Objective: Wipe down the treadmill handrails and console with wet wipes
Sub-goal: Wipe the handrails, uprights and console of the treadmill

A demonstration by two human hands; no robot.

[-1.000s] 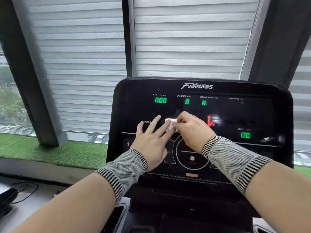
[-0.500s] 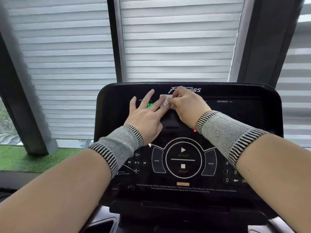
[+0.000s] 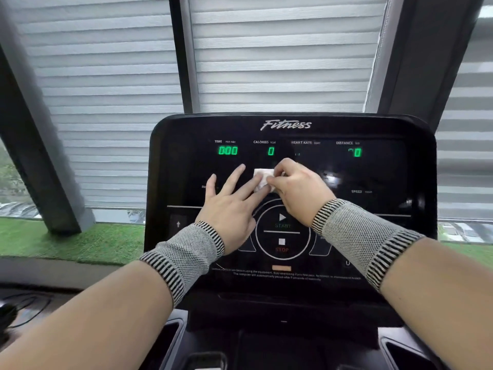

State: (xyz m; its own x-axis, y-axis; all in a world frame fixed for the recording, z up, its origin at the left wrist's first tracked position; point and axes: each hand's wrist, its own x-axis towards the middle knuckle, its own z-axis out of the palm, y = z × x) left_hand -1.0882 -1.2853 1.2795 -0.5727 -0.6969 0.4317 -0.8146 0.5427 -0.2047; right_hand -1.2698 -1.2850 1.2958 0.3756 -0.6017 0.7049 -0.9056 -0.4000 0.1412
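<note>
Your hands lie on the black treadmill console [image 3: 394,166], whose green readouts glow just above your fingertips and whose round START/STOP dial sits just below your knuckles, between your two wrists. Beyond the console hang pale window blinds [image 3: 280,62], with a strip of green turf [image 3: 66,241] out past your left forearm. Your left hand [image 3: 229,206] lies flat with its fingers straight and spread, the index finger pressing the near edge of the wipe. Your right hand [image 3: 298,188] is curled, thumb and fingertips pinching the wipe. The small white wet wipe [image 3: 262,177] sits bunched between both hands against the console face, under the CALORIES readout.
</note>
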